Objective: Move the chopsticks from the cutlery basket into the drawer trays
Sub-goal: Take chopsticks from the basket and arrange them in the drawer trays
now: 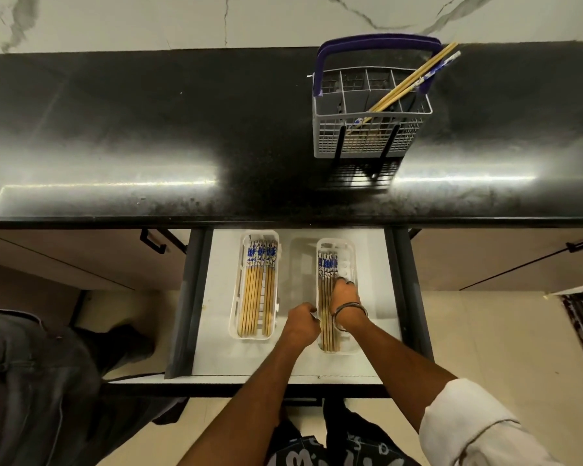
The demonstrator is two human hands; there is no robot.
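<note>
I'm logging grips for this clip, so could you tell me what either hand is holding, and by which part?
The right hand rests on the chopsticks in the right tray, near mid-length; a true grip cannot be told. The left hand touches that tray's left rim.

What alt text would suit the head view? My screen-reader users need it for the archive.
Both hands work at the right tray in an open drawer: the right hand rests on its chopsticks, the left hand at its left rim. A left tray holds more, and some remain in the cutlery basket on the black counter.
</note>
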